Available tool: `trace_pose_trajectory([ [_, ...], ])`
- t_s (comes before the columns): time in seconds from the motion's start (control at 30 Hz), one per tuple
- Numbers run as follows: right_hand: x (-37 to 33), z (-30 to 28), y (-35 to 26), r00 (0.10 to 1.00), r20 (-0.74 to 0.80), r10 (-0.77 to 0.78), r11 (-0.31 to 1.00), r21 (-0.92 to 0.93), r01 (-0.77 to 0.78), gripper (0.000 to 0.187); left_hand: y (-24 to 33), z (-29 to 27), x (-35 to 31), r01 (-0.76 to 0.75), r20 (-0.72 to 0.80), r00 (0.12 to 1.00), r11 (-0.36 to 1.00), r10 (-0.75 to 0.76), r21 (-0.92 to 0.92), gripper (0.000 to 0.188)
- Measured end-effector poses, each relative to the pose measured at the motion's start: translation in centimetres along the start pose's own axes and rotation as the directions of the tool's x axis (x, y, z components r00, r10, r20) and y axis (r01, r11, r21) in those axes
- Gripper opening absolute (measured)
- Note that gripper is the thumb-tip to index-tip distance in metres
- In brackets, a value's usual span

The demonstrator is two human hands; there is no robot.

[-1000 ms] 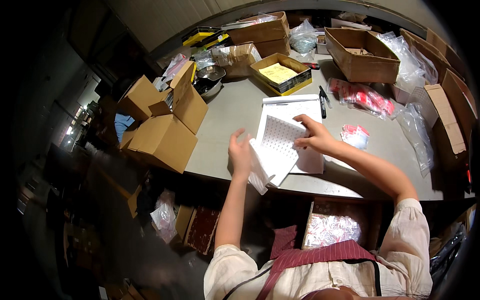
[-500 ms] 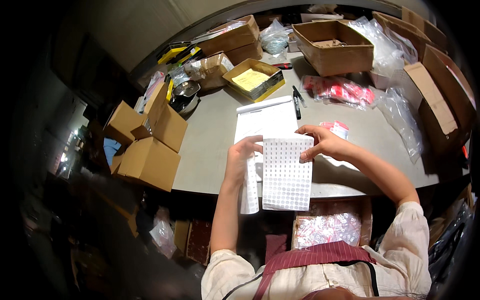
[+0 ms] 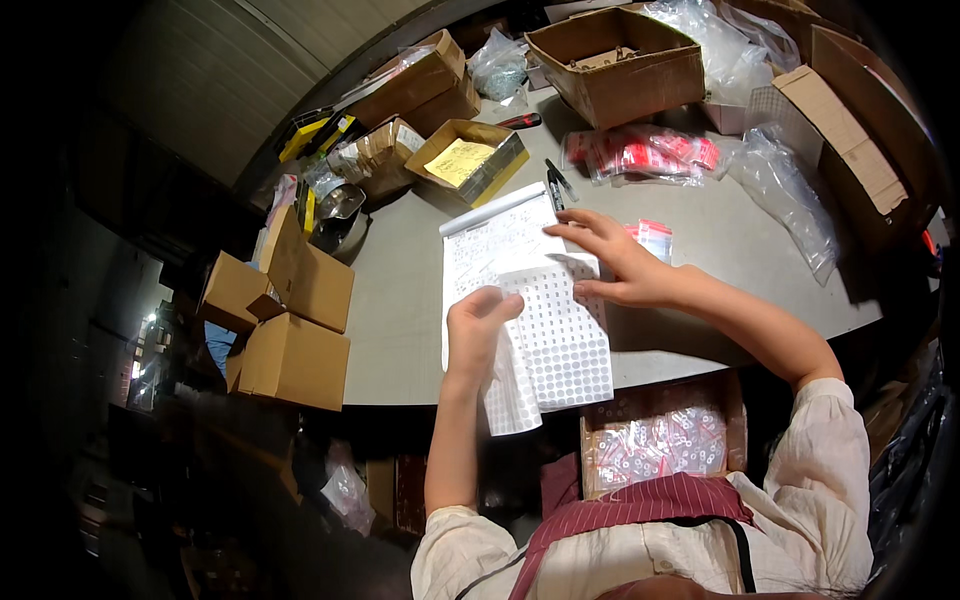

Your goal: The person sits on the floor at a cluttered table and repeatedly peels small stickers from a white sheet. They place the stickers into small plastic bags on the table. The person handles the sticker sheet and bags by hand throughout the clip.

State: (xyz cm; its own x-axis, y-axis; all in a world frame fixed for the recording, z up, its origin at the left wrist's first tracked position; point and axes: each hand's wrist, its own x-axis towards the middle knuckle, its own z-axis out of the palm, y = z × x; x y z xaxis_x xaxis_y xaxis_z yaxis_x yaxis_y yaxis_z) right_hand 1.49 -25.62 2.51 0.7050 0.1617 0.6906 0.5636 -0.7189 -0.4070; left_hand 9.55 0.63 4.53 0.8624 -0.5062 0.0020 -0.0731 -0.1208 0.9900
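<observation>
A white sheet of small round stickers [image 3: 572, 350] lies over the lower part of a notepad [image 3: 490, 240] with handwriting on its page. Its left part curls over and hangs past the table's front edge. My left hand [image 3: 480, 325] pinches the sheet at its left side, thumb on top. My right hand [image 3: 625, 260] is spread over the notepad's right edge, fingers apart, with the thumb near the sheet's right side. Beyond the right fingertips lie two black markers [image 3: 556, 185]. A small red and clear packet [image 3: 652, 240] sits partly behind the right hand.
A shallow box with yellow paper [image 3: 468, 160] stands behind the notepad. Open cartons are at the left [image 3: 295, 355] and back right [image 3: 615, 70]. Red packets [image 3: 650, 155] and a clear plastic bag [image 3: 785, 200] lie on the right. Below the table edge, a box [image 3: 735, 425] holds many small bags.
The sticker sheet has come down onto the notepad from in front of it. My right hand has let go of its upper corner and opened. The view has shifted slightly.
</observation>
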Motion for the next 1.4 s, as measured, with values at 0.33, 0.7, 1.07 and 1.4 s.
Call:
trace_pose_trajectory([
  [0.33,-0.4,0.1,-2.1,0.97,0.241,0.017,0.982,0.179,-0.062,0.068,0.8,2.4,-2.5,-0.187,-0.055,0.982,0.979,0.183,-0.076,0.009],
  [0.7,-0.5,0.6,-3.7,0.983,0.158,-0.096,0.993,-0.054,0.106,0.076,0.0,2.1,-2.8,-0.131,-0.016,0.991,0.986,0.13,-0.102,0.015],
  [1.07,-1.1,0.2,-4.5,0.939,0.286,0.191,0.878,0.379,-0.294,0.051,0.2,2.9,-4.0,-0.208,-0.069,0.977,0.968,0.2,-0.139,0.015],
  [1.4,-0.9,0.0,-3.7,0.942,0.318,0.103,0.895,0.384,-0.227,0.042,2.3,2.5,-4.0,-0.196,0.086,0.976,0.979,0.2,-0.052,0.031],
])
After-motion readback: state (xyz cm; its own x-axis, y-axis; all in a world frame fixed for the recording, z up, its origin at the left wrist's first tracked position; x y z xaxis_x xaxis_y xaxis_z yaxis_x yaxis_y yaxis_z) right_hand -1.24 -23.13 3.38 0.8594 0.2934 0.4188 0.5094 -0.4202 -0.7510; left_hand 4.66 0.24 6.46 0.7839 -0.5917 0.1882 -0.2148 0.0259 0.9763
